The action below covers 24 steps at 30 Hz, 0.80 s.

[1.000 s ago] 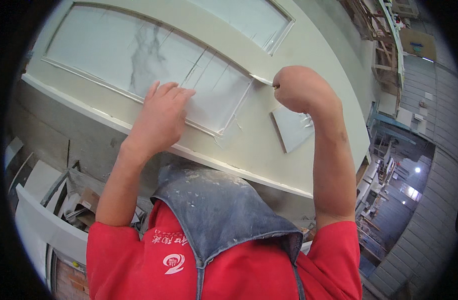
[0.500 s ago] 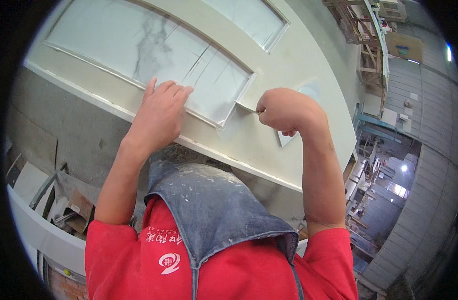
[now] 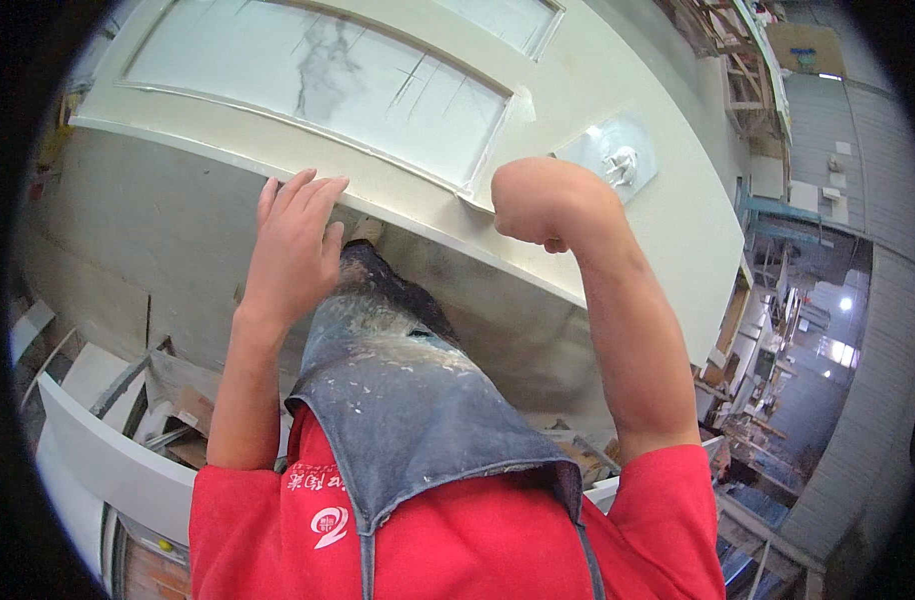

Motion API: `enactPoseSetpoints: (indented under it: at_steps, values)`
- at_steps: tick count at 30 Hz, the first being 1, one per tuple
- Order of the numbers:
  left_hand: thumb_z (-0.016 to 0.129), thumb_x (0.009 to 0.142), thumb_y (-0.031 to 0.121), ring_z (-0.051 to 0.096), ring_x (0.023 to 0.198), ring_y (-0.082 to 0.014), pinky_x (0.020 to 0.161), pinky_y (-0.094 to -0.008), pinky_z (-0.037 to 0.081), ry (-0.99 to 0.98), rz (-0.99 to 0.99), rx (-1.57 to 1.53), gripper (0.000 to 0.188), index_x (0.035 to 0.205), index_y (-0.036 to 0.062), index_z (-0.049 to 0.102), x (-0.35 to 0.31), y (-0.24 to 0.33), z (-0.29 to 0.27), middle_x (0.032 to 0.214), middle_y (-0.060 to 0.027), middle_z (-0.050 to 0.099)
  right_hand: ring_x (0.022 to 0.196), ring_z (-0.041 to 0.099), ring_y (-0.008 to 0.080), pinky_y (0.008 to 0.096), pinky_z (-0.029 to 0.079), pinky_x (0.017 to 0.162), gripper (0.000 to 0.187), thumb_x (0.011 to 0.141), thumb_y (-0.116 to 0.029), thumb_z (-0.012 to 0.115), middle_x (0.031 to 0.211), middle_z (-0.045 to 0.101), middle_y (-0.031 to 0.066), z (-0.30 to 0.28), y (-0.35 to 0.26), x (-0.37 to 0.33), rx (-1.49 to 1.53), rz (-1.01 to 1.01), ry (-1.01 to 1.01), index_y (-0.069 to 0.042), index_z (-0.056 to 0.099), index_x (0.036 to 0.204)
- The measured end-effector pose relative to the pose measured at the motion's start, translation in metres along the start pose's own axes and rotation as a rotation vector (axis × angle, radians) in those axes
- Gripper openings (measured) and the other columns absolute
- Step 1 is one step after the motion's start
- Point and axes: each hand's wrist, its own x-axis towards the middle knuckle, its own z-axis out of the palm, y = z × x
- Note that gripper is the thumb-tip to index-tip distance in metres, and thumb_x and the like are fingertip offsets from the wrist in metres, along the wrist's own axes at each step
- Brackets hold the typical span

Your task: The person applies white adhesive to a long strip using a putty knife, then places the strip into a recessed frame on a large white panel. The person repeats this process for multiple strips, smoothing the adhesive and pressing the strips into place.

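Note:
A large cream door-like panel [image 3: 638, 230] lies before me, with a marble-patterned inset [image 3: 378, 85] framed by a raised border. My left hand [image 3: 303, 235] is at the panel's near edge, fingers stretched out and holding nothing. My right hand [image 3: 548, 205] is closed around a putty knife [image 3: 476, 203]; its handle is hidden in the fist. The thin blade meets the frame at the inset's near right corner. Just beyond that fist, a clear flat sheet [image 3: 603, 150] carrying a lump of white putty [image 3: 623, 165] lies on the panel.
Below on the left are a curved white board [image 3: 118, 445] and stacked offcuts. A wooden rack [image 3: 743, 70] stands at the far right, above a cluttered workshop floor [image 3: 808, 380]. My blue-grey apron [image 3: 408, 380] hangs close to the panel's near edge.
My left hand has shifted back toward the panel's near edge. The right hand and blade have moved nearer along the inset's corner, uncovering more of the clear sheet and its putty.

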Motion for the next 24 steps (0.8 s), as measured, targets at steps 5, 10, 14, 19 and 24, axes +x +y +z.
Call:
enactPoseSetpoints:
  at_steps: [5,10,14,19,24]
  values:
    - [0.063,0.093,0.004,0.047,0.144,-0.0371,0.126,-0.0562,0.025,0.000,0.043,-0.002,0.050,0.142,0.0042,0.057,0.002,-0.007,-0.021,0.142,-0.0168,0.061,0.058,0.069,0.0289,0.0418,0.055,0.052,0.026,0.076,-0.002,0.055,0.068,0.067,0.0192,0.002,-0.002,-0.010,-0.064,0.003,0.037,0.009,0.075,0.088]
    - [0.062,0.094,0.005,0.044,0.147,-0.0364,0.128,-0.0555,0.022,-0.014,0.032,0.008,0.050,0.144,0.0042,0.057,0.017,-0.025,-0.044,0.146,-0.0174,0.059,0.058,0.060,0.0104,0.0276,0.049,0.050,0.049,0.088,-0.016,0.063,0.079,0.068,0.0051,0.015,0.088,-0.049,0.751,0.094,0.386,-0.005,0.070,0.135]
    - [0.062,0.094,0.004,0.044,0.147,-0.0371,0.129,-0.0550,0.022,0.008,0.048,0.048,0.051,0.145,0.0042,0.055,0.013,-0.061,-0.056,0.146,-0.0178,0.058,0.059,0.059,0.0085,0.0239,0.046,0.049,0.046,0.095,-0.017,0.063,0.084,0.068,0.0036,0.092,0.153,-0.061,1.279,0.229,0.751,-0.004,0.067,0.139]
    - [0.062,0.095,0.003,0.042,0.148,-0.0380,0.127,-0.0528,0.024,-0.094,-0.022,0.017,0.053,0.148,0.0033,0.053,0.029,-0.094,-0.066,0.147,-0.0185,0.056,0.062,0.059,0.0089,0.0252,0.049,0.053,0.042,0.095,-0.012,0.066,0.085,0.067,0.0044,0.206,0.195,-0.039,1.544,0.369,0.851,-0.006,0.068,0.137]
    - [0.064,0.095,0.003,0.045,0.145,-0.0389,0.125,-0.0517,0.029,-0.079,0.086,0.135,0.052,0.146,0.0039,0.055,0.065,-0.077,-0.073,0.146,-0.0196,0.058,0.100,0.074,0.0314,0.0396,0.057,0.090,0.044,0.094,-0.012,0.066,0.112,0.076,0.0170,0.230,0.189,0.031,1.091,0.311,1.075,-0.012,0.067,0.137]
